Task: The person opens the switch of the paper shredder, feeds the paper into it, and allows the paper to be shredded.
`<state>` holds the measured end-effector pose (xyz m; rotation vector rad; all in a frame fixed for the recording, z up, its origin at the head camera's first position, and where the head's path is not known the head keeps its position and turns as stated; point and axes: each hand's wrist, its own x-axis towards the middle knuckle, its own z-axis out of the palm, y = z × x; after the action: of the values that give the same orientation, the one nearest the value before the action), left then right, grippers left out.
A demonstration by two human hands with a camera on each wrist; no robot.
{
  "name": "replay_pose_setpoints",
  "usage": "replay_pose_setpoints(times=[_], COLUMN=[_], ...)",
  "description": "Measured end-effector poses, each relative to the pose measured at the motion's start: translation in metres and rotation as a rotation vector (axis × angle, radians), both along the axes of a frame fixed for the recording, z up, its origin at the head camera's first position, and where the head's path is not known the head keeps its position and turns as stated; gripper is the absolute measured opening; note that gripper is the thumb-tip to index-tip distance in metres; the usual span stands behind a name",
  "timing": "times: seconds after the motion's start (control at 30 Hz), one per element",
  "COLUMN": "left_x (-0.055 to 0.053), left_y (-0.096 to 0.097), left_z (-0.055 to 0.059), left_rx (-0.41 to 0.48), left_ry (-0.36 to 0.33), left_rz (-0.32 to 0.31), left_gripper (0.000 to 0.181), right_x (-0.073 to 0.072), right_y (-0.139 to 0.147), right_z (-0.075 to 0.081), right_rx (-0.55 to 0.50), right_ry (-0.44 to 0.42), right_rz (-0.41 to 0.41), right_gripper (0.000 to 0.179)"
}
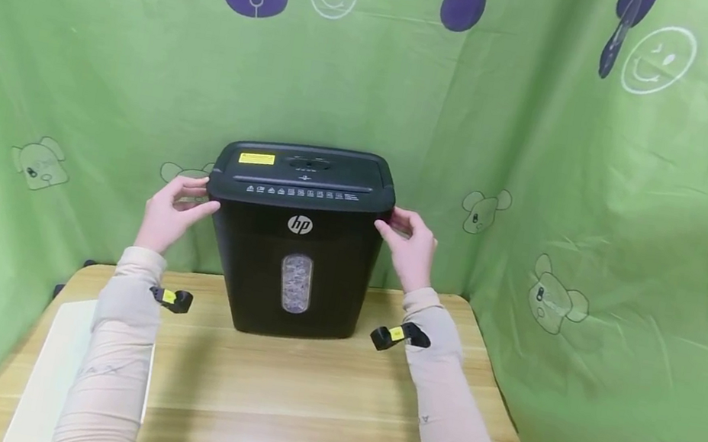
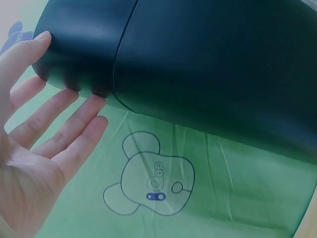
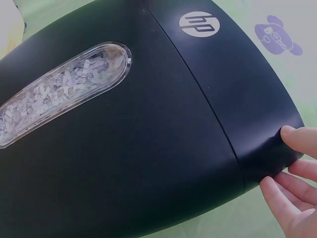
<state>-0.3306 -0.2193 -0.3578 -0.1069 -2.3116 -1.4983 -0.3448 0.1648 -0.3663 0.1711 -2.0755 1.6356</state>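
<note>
A black paper shredder (image 1: 337, 272) is set upright toward the far side of the wooden counter (image 1: 269, 408), its base apparently borne by the surface. Its upper end is held from both sides: by the left hand (image 1: 171, 211), the thumb is laid on the front face and the spread, slightly bent fingers are placed against the rounded side; by the right hand (image 1: 412, 249), the opposite corner is taken in much the same way, thumb in front and fingers bent at the side. Neither hand is closed tightly; only the fingertips are seen in contact. The casing looks like hard, stiff plastic, smooth enough to be judged slippery under a light fingertip hold. A fair weight should be expected, most likely concentrated in the top section (image 3: 247, 89), where the cutting parts would be housed. The bin (image 3: 163, 163) below is probably lighter, though shredded paper (image 3: 69, 82) can be seen through the clear window (image 1: 295, 284). A seam (image 3: 213, 111) is visible between the two parts, so the top might come away if only that section were gripped. For that section, both short ends are sensibly used; for the whole unit, the bin should be supported too, with the window, likely the weaker panel, left unpressed.
</note>
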Motion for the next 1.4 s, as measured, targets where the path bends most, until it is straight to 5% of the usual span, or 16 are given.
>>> replay_pose_setpoints(times=[0.2,0.4,0.63,0.83,1.03,1.4], left_x=[0.004,0.006,0.012,0.013,0.012,0.010], left_y=[-0.002,0.012,0.031,0.045,0.051,0.048], left_z=[0.000,0.001,-0.004,-0.004,0.000,0.006], left_rx=[0.039,0.223,0.302,0.495,0.646,0.699], left_ry=[-0.011,-0.016,-0.023,-0.074,-0.077,-0.090], left_rz=[-0.003,-0.017,0.114,0.126,0.149,0.137], left_gripper=[0.055,0.051,0.046,0.043,0.039,0.039], right_x=[-0.001,-0.004,-0.003,-0.003,0.000,0.009], right_y=[-0.002,0.007,0.018,0.031,0.036,0.030], right_z=[0.003,0.008,0.017,0.031,0.049,0.081], right_rx=[0.022,0.072,0.140,0.235,0.312,0.377], right_ry=[-0.009,-0.012,-0.120,-0.189,-0.122,0.002], right_rz=[0.030,0.044,0.113,0.119,0.072,0.047], right_gripper=[0.041,0.039,0.044,0.048,0.049,0.044])
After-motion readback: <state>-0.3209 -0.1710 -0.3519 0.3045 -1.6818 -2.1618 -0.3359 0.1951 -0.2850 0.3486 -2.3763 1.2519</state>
